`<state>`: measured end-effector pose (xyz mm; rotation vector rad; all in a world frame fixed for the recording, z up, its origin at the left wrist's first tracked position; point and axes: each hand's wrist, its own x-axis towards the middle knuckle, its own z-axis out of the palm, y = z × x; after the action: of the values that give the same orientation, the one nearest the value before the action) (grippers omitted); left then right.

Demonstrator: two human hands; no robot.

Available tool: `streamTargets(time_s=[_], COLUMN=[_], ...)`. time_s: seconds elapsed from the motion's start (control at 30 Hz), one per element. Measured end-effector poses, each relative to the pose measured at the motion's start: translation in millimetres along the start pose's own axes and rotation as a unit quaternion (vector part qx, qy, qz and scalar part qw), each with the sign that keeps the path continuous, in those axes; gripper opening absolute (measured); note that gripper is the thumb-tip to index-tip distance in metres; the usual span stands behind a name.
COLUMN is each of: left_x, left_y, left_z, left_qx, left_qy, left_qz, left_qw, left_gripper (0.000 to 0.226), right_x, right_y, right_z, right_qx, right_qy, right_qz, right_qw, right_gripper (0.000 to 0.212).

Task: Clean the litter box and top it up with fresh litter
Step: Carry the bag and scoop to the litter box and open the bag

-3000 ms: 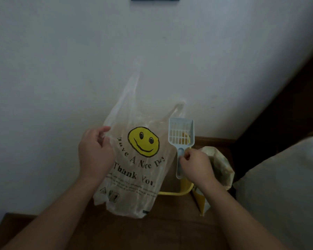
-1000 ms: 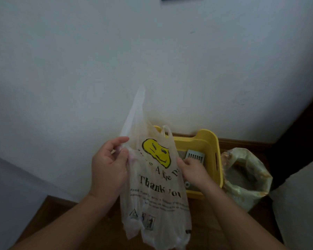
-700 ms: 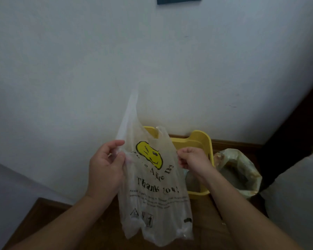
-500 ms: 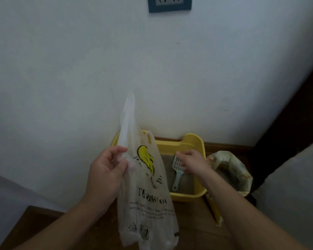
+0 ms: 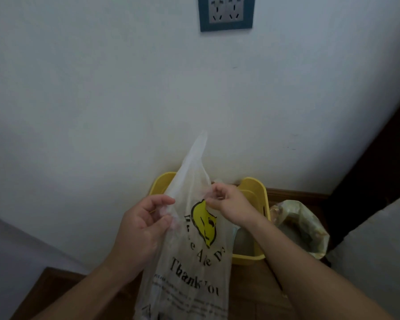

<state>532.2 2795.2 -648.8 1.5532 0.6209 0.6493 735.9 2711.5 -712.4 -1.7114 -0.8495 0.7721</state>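
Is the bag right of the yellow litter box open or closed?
Open: the bag gapes at its rim, showing its inside.

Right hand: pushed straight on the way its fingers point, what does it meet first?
The right hand pinches the plastic bag, so that comes first; past its film, likely the left hand, depth unclear.

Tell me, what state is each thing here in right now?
Plastic bag: held up, hanging limp.
Left hand: pinches the bag's left edge.
Right hand: pinches the bag's right edge.
Litter box: on the floor by the wall, half hidden.
Tan sack: open at the top, upright.
Wall socket: nothing plugged in.
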Motion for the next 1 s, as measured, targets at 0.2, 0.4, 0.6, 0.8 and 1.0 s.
streamTargets(time_s=[0.2,0.4,0.6,0.8,1.0], left_x=[7.6,19.1,34.0,42.4,32.9], left_y=[5.0,56.8,89.6,79.6,85.3], left_z=[-9.2,18.8,49.1,52.2,65.2], left_qx=[0.128,0.272,0.444,0.583,0.697], left_qy=[0.008,-0.088,-0.205,-0.217,-0.235], left_qz=[0.008,0.197,0.359,0.351,0.207], left_qw=[0.992,0.938,0.795,0.7,0.645], left_gripper=[0.042,0.068,0.063,0.052,0.045], right_x=[-18.9,-55.6,-80.5,-95.0,-108.9], right_y=[-54.5,-92.3,-94.4,-96.5,-102.6], right_z=[-31.5,-51.0,-63.4,-72.7,-73.9], right_qx=[-0.104,-0.239,-0.303,-0.346,-0.417], right_qy=[-0.019,-0.038,-0.025,-0.007,-0.007], right_qz=[-0.079,-0.143,-0.179,-0.157,-0.119], right_qw=[0.991,0.96,0.936,0.925,0.901], right_gripper=[0.022,0.036,0.017,0.006,0.01])
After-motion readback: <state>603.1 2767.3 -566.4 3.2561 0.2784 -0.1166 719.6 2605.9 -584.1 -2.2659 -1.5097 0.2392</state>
